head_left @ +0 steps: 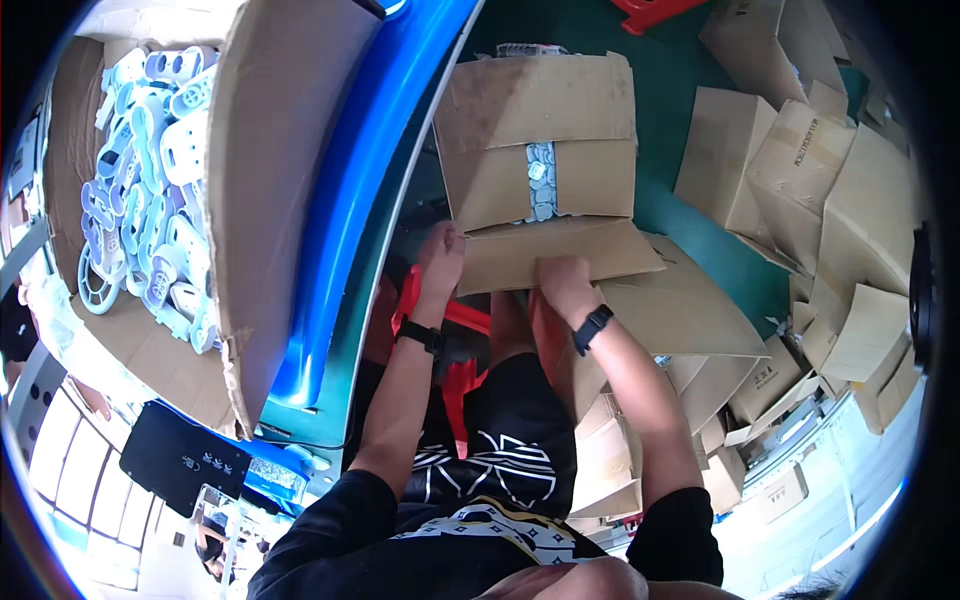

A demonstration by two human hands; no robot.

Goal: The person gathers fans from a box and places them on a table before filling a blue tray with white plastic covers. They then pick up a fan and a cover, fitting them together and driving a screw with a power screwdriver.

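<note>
A cardboard box [595,182] stands in front of me, its two side flaps folded inward. Pale blue plastic pieces [541,185] show through the narrow gap between them. The near flap [550,253] sticks out toward me and is tilted. My left hand [442,262] has its fingers closed at the left corner of this flap. My right hand [568,285] is closed on the flap's near edge, right of its middle; the fingertips are partly hidden. The far flap [540,100] lies outward at the back.
On my left a large open carton [270,200] holds many white and pale blue plastic parts [150,180], beside a blue curved rim [345,190]. Another open carton [690,310] stands close at my right. Several cartons [800,170] are piled farther right. Red stool-like parts [460,390] are below me.
</note>
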